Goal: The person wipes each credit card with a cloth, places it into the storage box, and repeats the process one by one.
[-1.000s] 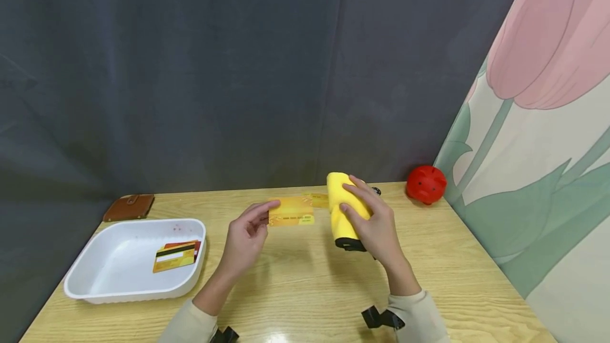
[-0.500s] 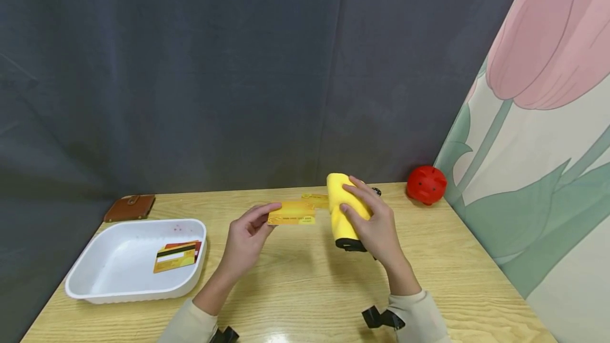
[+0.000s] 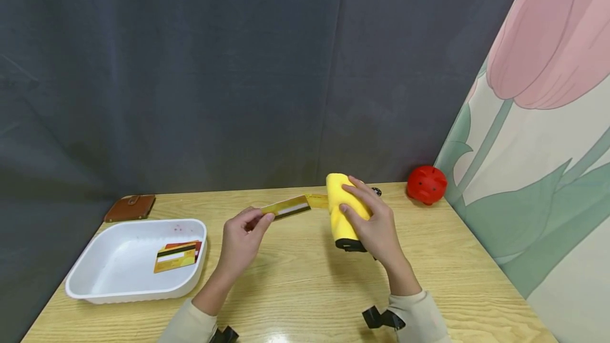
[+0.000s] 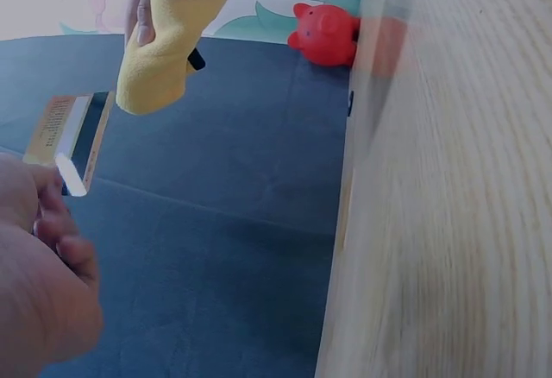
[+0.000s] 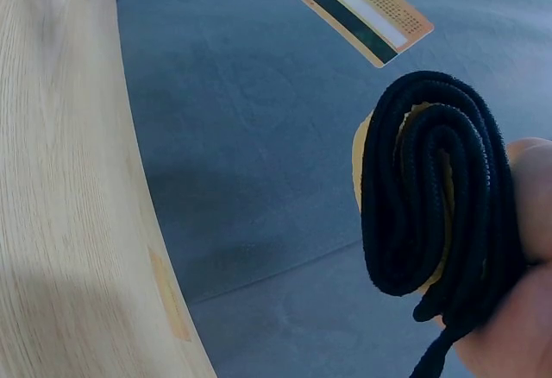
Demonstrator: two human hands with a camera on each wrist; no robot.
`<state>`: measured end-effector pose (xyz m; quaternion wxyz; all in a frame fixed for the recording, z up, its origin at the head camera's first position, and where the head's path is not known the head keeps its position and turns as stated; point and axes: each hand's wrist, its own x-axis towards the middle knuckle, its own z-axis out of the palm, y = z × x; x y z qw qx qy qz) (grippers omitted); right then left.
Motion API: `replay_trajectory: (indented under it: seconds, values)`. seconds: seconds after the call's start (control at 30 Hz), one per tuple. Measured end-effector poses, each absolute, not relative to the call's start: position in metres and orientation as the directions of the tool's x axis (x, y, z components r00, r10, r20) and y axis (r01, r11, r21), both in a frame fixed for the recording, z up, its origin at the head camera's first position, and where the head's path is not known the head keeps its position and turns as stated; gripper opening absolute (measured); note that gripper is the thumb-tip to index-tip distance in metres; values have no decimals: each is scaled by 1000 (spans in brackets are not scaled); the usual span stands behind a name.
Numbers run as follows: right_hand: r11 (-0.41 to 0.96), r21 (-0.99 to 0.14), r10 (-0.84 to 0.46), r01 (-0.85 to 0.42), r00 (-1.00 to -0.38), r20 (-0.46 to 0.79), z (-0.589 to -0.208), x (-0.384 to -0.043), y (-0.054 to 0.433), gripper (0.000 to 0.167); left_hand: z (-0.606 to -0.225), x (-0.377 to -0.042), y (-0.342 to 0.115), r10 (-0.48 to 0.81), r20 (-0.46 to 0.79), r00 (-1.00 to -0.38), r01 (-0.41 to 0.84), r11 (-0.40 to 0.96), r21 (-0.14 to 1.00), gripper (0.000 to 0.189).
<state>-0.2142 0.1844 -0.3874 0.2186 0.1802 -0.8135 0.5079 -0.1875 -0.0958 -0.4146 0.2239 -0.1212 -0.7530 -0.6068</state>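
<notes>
Above the table, my left hand [image 3: 240,242] pinches a yellow bank card [image 3: 289,207] by its near end. The card's back, with a dark stripe and a white strip, shows in all three views. My right hand [image 3: 378,221] grips a folded yellow cloth [image 3: 339,208] with black edging, held up just right of the card. In the right wrist view the cloth [image 5: 427,188] shows its rolled black-edged end, layers stacked. Behind, another yellow card [image 3: 318,201] lies on the table, partly covered from view by the cloth.
A white tray [image 3: 121,226] on the left holds a yellow card [image 3: 173,258] over a red card [image 3: 198,246]. Behind it lies a brown leather wallet [image 3: 131,208]. A red piggy bank [image 3: 426,184] stands at the back right. A dark curtain [image 3: 190,78] closes off the back.
My left hand has flipped and tilted its card, so the striped back now faces up instead of the front. The right hand and cloth have stayed nearly still.
</notes>
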Motion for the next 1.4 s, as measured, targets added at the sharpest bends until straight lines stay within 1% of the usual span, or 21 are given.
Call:
replay_trajectory:
  seconds: [0.07, 0.13, 0.33, 0.43, 0.5, 0.57, 0.63, 0.8, 1.0, 1.1, 1.23, 1.33, 1.4]
  values:
    - [418, -748, -73, -516, -840, 538, -387, -214, 185, 40, -414, -188, -96, -95, 503, -859, 467, 262, 845, 12]
    - [416, -749, -75, -516, -840, 537, -388, -214, 185, 40, -414, -188, -97, -89, 497, -863, 462, 259, 848, 12]
    - [415, -754, -75, -509, -845, 529, -387, -214, 185, 40, -410, -186, -97, -66, 380, -923, 365, 167, 916, 15]
    - [412, -754, -76, -511, -844, 530, -387, -213, 184, 40, -409, -187, -96, -49, 362, -931, 353, 130, 927, 28]
    - [411, -754, -77, -512, -844, 531, -387, -213, 184, 40, -409, -187, -96, -51, 375, -926, 368, 107, 923, 39]
    - [412, -756, -77, -509, -846, 528, -387, -213, 185, 40, -409, -188, -97, -64, 388, -919, 382, 93, 920, 44]
    - [414, -756, -78, -507, -848, 525, -387, -213, 185, 40, -409, -187, -97, -82, 395, -915, 389, 84, 918, 42]
    - [405, -768, -78, -496, -855, 512, -386, -212, 184, 40, -410, -186, -96, -105, 393, -913, 385, 91, 918, 29]
    - [348, -794, -85, -498, -860, 503, -377, -202, 180, 41, -414, -187, -94, -94, 387, -917, 382, 69, 922, 29]
    - [309, -787, -106, -533, -842, 529, -371, -195, 173, 43, -415, -187, -92, -81, 393, -916, 389, 61, 919, 29]
    - [272, -752, -163, -601, -799, 579, -367, -184, 161, 43, -418, -186, -89, -69, 399, -914, 395, 65, 916, 28]
    - [256, -733, -214, -630, -777, 593, -368, -179, 150, 42, -419, -186, -87, -65, 399, -915, 395, 70, 916, 28]
    - [247, -733, -243, -634, -773, 586, -372, -177, 143, 41, -419, -185, -86, -59, 400, -915, 395, 72, 916, 27]
